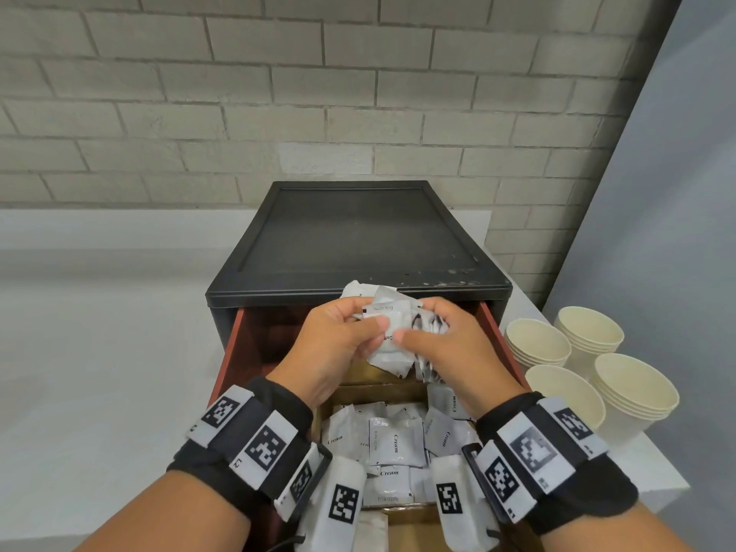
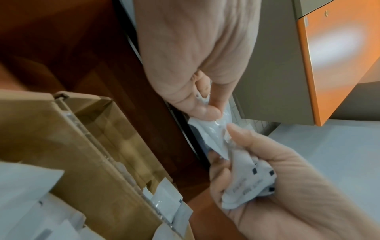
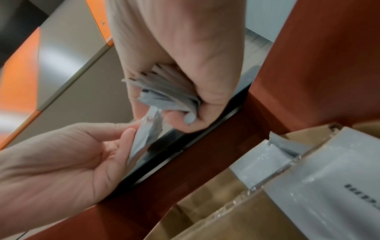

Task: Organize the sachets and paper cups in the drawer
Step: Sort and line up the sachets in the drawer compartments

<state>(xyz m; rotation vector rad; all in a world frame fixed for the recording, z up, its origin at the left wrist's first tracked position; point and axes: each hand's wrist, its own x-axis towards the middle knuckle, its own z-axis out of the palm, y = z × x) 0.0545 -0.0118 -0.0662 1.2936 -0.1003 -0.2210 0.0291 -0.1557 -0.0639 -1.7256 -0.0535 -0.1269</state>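
Note:
Both hands are raised over the open drawer (image 1: 500, 344), holding white sachets (image 1: 388, 336) between them. My left hand (image 1: 372, 318) pinches one sachet (image 2: 209, 134) between thumb and fingers. My right hand (image 1: 418, 328) grips a bundle of several sachets (image 3: 168, 92) in its curled fingers, and its thumb touches the pinched sachet. More sachets marked "Cream" (image 1: 394, 444) lie in a cardboard compartment (image 1: 382, 386) at the drawer's front. Stacks of cream paper cups (image 1: 633, 388) stand on the counter to the right of the drawer.
The drawer belongs to a black box (image 1: 358, 241) set against a grey brick wall. The white counter (image 1: 99, 352) runs to the left. A cardboard divider (image 2: 86, 129) splits the drawer, and the compartment behind it looks bare. Wrist bands with markers hide the drawer's front edge.

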